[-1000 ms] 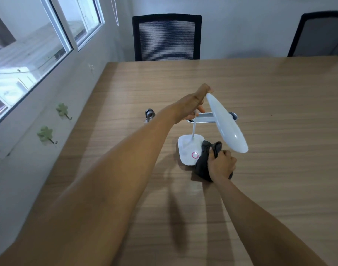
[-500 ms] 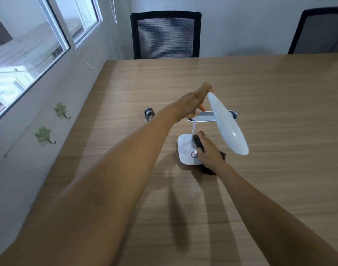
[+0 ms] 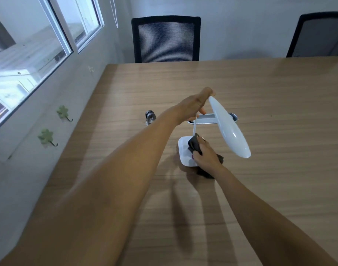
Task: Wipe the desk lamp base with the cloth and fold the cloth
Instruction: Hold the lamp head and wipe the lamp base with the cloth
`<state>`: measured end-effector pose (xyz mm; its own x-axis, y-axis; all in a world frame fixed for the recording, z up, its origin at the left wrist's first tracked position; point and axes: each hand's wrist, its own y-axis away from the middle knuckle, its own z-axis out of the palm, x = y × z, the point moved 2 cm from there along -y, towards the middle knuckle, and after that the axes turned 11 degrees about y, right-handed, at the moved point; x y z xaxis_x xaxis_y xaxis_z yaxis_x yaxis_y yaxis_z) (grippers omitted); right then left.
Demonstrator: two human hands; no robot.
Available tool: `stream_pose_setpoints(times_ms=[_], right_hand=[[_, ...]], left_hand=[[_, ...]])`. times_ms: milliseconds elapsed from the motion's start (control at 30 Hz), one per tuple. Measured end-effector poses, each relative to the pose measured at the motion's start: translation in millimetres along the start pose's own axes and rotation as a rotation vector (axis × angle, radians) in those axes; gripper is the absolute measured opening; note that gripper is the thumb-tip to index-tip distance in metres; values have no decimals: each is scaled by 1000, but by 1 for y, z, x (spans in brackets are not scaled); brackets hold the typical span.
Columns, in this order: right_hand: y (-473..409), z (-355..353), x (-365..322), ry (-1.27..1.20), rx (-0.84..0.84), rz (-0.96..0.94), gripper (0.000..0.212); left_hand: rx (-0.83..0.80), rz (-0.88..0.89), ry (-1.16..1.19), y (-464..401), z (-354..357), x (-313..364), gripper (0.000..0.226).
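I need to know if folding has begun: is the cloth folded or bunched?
Bunched. The dark cloth sits crumpled under the right hand on the lamp base, with no flat folds.

The wood-grain worktop in front of me runs along the wall on my left. The white lamp base sits flat on it, near the middle. A dark cloth trails off the base onto the wood on my near side. A small silvery cylindrical object stands further left. An oval grey cable grommet is set into the surface beyond the base.
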<state>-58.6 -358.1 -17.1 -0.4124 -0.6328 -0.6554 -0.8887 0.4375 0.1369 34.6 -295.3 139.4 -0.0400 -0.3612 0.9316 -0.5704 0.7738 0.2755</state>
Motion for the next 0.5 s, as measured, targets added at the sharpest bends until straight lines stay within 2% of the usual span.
stream_pose_setpoints(times_ms=[133,267,333,433,500], right_hand=[[20,2,22,119,30,-2,62],[32,0,18,36,204,98,51],[27,8,3,33,259,86,53],[15,35,-14,338,180,7,59],[19,48,-15,429,147,-3,56]], left_hand=[[16,15,-34,-2,0,2,44],[3,23,-36,-3,1,0,54],[-5,26,-22,-2,2,1,55],[-4,20,-28,-1,2,2,57],[-10,14,-29,-1,2,1,53]])
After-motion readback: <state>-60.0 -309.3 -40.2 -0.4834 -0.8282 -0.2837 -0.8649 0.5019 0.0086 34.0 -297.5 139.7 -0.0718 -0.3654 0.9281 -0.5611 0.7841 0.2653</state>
